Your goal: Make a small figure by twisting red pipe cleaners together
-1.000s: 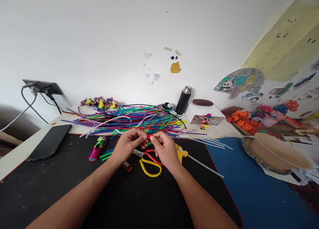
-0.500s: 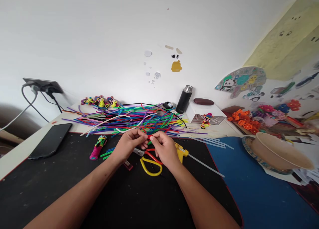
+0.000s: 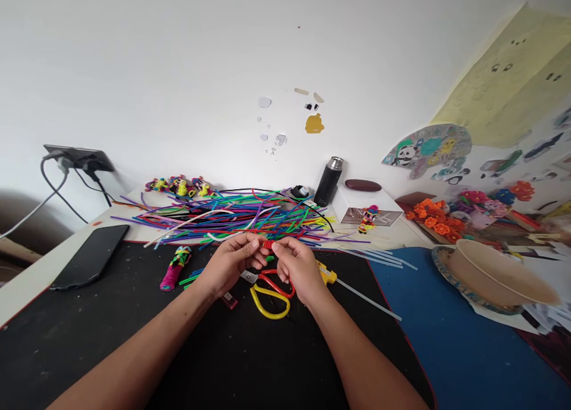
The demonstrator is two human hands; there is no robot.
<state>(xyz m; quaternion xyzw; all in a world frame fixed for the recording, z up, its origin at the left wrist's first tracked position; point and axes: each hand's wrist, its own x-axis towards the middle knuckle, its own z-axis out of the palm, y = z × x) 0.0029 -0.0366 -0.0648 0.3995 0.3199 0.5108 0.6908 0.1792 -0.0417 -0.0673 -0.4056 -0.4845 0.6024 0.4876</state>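
A small red coil of pipe cleaner [image 3: 267,244] is pinched between my two hands above the black mat. My left hand [image 3: 236,259] grips its left side with thumb and fingers, while my right hand [image 3: 298,265] presses on its right side. Fingertips cover part of the coil. Beneath the hands lie scissors [image 3: 270,310] with one yellow and one red handle loop, blades partly hidden by the left hand. A yellow glue gun [image 3: 328,273] with a clear stick rests beside my right hand. Left of my left hand lies a pink and green pipe-cleaner figure [image 3: 175,269].
A heap of coloured pipe cleaners [image 3: 232,215] spreads along the back. Behind stand a black flask [image 3: 329,182] and a white box [image 3: 348,202]. A phone [image 3: 92,256] lies at left; a beige bowl [image 3: 499,276] sits at right. Small finished figures [image 3: 181,186] stand near the wall.
The red piece now shows as a compact coil between my fingertips, where before less of it was visible. Both hands stay in nearly the same place; the view has shifted slightly.
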